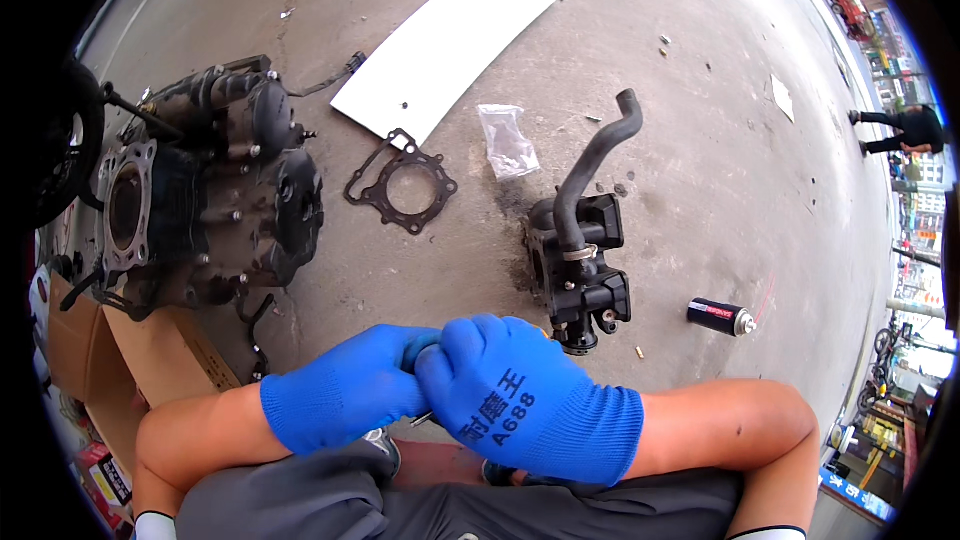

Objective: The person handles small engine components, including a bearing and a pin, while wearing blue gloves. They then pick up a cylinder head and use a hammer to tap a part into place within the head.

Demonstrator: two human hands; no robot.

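Observation:
Both of my hands wear blue knit gloves and are closed together above my lap. My left hand (345, 380) presses against my right hand (515, 390), with fingers curled around something mostly hidden. A thin metal shaft (422, 419) pokes out below where they meet; its kind cannot be made out. Just beyond my right hand, a black engine cylinder head (605, 297) stands on the ground with a bent rubber hose (583, 175) clamped to it. Farther off lies a flat head gasket (437, 186). To the left sits a dirty engine block (225, 210) with its cylinder bore exposed.
A white panel (450, 40) lies beyond the gasket, beside a clear plastic bag (507, 143). On the right a black spray can (718, 317) rests on its side. An open cardboard box (165, 350) is at the near left. A person (903, 130) stands far right.

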